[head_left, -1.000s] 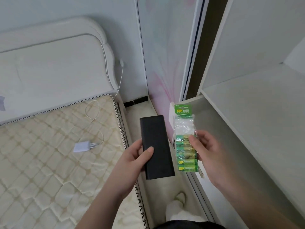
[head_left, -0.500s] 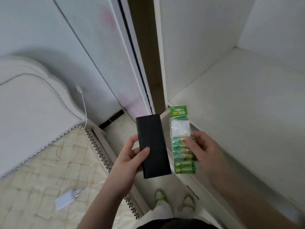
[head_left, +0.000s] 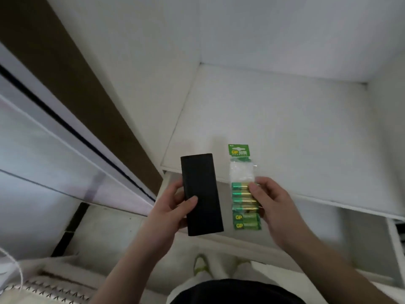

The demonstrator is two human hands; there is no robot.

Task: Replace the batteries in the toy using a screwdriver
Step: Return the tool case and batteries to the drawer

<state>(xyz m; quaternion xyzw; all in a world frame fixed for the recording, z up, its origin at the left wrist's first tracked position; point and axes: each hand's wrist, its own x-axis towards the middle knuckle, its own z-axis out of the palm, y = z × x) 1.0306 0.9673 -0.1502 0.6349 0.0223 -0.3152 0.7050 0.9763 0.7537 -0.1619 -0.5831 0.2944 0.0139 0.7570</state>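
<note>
My left hand grips a flat black rectangular box by its lower left side, thumb across its front. My right hand pinches a green strip pack of batteries, which hangs upright with several cells in it and a green header card at the top. Both objects are held side by side in front of a white wardrobe shelf. No toy or screwdriver is visible.
The white shelf sits inside an open wardrobe with a sliding door track on the left. A mattress corner and a white cable show at the bottom left. My feet stand on the floor below.
The view has swung right, away from the bed and toward the wardrobe shelf. Both hands keep the same hold on the black box and the battery pack.
</note>
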